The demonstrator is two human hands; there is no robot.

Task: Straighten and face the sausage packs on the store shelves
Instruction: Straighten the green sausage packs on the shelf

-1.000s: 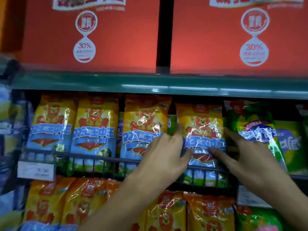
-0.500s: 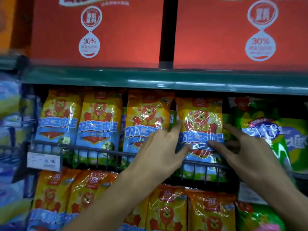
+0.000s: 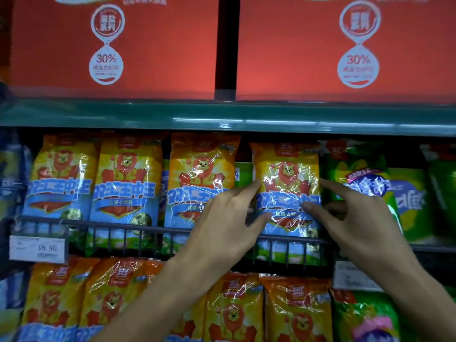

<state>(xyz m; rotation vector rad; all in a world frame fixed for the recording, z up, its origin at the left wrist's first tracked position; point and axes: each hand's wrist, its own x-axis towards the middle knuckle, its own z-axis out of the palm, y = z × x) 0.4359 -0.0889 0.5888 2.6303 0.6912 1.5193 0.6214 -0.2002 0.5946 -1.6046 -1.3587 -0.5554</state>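
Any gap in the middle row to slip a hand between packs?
One: the slot between the third pack and fourth pack, where a green pack shows behind. The left hand is already there. The left two packs overlap; the right hand fills the green-side edge.

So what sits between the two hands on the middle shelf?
In the head view, one yellow-and-blue lion sausage pack stands upright between the left hand and right hand, fingers on each side edge.
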